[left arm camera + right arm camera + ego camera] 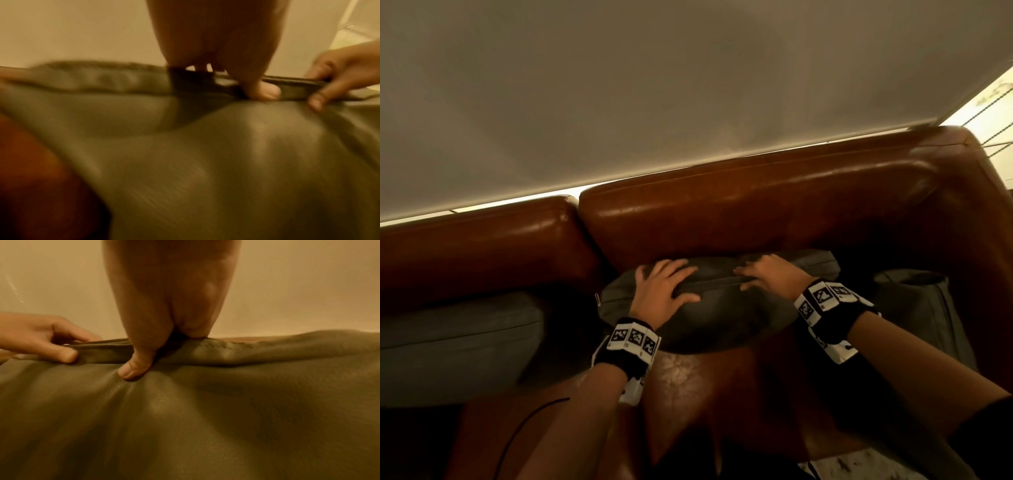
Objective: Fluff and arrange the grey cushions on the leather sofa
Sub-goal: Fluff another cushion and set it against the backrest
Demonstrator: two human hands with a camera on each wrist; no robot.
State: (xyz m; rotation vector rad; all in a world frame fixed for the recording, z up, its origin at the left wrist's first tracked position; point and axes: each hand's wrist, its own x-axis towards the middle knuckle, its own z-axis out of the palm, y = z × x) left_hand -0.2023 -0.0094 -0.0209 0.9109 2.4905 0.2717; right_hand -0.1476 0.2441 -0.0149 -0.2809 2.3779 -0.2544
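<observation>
A dark grey cushion stands on the seat of the brown leather sofa, leaning against the backrest. Both hands hold its top edge, close together. My left hand grips the seam with the thumb in front and the fingers over the back. My right hand grips the same edge just to the right, its thumb pressed into the front fabric. Each wrist view also shows the other hand on the seam. The fingertips behind the cushion are hidden.
A lighter grey cushion lies on the seat to the left. Another grey cushion leans in the sofa's right corner by the armrest. A pale blind hangs behind the backrest. Worn leather seat shows in front.
</observation>
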